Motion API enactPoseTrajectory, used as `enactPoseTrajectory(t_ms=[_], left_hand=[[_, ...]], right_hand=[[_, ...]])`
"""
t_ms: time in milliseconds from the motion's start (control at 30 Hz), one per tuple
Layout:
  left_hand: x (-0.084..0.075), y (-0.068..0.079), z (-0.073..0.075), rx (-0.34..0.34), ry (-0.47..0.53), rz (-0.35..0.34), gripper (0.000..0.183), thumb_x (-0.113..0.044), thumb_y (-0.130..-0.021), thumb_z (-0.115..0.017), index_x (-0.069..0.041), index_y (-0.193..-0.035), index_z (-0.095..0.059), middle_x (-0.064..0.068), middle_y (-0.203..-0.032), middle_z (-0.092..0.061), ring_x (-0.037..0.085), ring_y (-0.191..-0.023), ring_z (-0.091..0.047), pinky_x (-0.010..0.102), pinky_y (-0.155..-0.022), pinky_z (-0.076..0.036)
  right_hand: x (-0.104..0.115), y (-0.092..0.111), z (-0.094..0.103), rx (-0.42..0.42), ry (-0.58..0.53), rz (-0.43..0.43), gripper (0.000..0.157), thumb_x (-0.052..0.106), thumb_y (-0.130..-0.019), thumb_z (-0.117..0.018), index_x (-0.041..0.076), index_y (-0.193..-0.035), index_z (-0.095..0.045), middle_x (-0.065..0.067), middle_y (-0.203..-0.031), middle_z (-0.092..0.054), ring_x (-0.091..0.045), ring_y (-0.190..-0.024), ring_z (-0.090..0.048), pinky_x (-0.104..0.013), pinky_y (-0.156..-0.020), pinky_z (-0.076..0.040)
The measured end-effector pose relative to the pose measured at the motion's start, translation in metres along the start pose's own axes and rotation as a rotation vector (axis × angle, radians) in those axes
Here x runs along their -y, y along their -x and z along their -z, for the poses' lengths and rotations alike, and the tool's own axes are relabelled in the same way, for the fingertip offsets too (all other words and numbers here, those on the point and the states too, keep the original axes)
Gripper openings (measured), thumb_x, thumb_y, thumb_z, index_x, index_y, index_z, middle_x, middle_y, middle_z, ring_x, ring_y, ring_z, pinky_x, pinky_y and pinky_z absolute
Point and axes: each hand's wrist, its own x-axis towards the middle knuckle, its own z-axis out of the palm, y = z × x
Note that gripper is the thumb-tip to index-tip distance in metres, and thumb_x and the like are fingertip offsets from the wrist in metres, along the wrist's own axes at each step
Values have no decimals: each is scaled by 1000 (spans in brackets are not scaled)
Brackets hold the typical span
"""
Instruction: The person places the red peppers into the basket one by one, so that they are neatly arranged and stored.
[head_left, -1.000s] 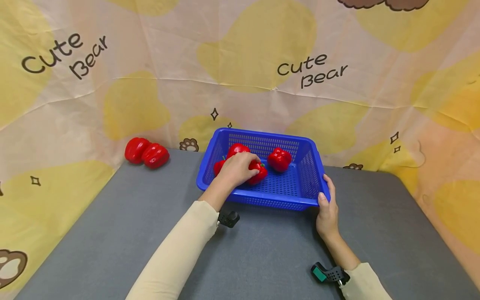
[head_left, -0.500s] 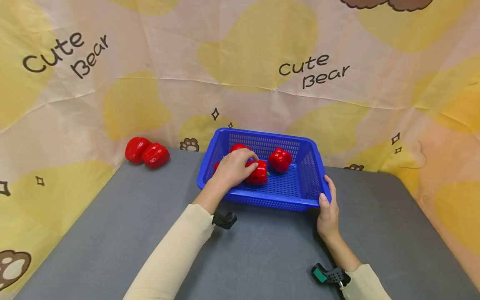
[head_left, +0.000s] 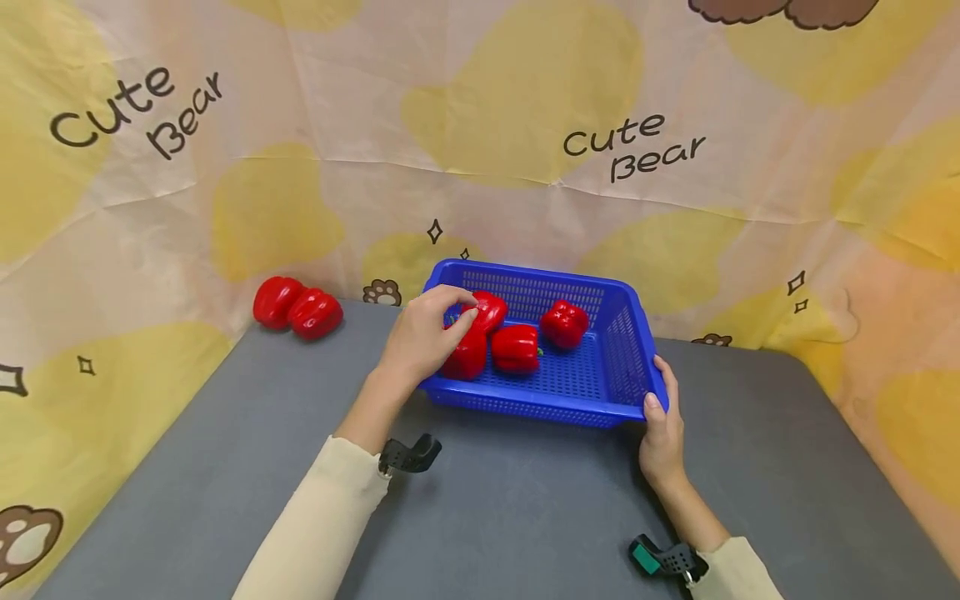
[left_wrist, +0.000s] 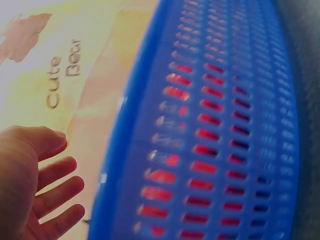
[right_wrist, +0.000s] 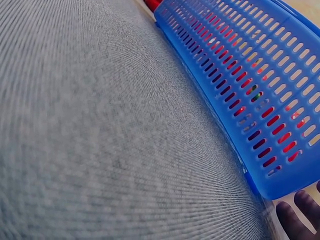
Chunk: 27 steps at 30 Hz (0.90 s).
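Note:
A blue plastic basket point(head_left: 540, 406) holds several glossy red bell peppers, among them one bell pepper point(head_left: 515, 349) near the front and another bell pepper point(head_left: 564, 324) on the right. My left hand point(head_left: 422, 337) is over the basket's left end, its loosely bent fingers around nothing. In the left wrist view the left hand point(left_wrist: 42, 185) shows fingers spread apart beside the basket wall point(left_wrist: 135, 130). It partly hides the leftmost bell pepper point(head_left: 467, 357) in the head view. My right hand point(head_left: 662, 437) grips the basket's right front corner, thumb on the rim.
Two more red bell peppers point(head_left: 315, 314) lie side by side at the back left of the grey table point(head_left: 510, 500). Behind the table hangs a printed cloth point(head_left: 495, 108) with yellow patches. Each wrist wears a black strap point(head_left: 408, 455).
My left hand has let go of the front bell pepper and drawn back left, uncovering peppers in the basket. The right hand keeps its grip on the corner.

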Motion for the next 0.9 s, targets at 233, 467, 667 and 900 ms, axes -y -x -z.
enactPoseTrajectory(t_ms=[233, 467, 667, 900], left_hand=[[12, 9, 22, -128, 17, 9, 24, -19, -96, -68, -10, -118, -73, 9, -122, -73, 27, -120, -66, 46, -105, -53], [37, 20, 49, -281, 19, 68, 27, -16, -94, -69, -6, -120, -71, 14, -110, -73, 31, -99, -67, 48, -88, -57], [66, 33, 80, -404, 27, 189, 33, -15, -94, -68, -4, -126, -67, 19, -122, -70, 36, -113, -67, 55, -102, -52], [88, 28, 88, -418, 3, 282, 41, -24, -93, -69, -8, -130, -65, 17, -131, -66, 37, -119, -62, 59, -99, -52]], right_hand=[[-1, 3, 2, -5, -4, -14, 58, 29, -100, -34, 27, -158, -33, -13, -157, -42, -4, -124, -47, -12, -99, -37], [1, 4, -1, 22, 16, -32, 59, 28, -99, -33, 28, -158, -31, -11, -160, -38, -5, -128, -45, -13, -101, -37], [1, 4, -5, 40, 6, -29, 59, 28, -100, -32, 27, -159, -30, -12, -161, -37, -5, -128, -44, -15, -102, -36], [-1, 1, -1, 13, -7, -25, 59, 28, -99, -32, 26, -158, -30, -9, -160, -37, -5, -128, -44, -12, -101, -37]])
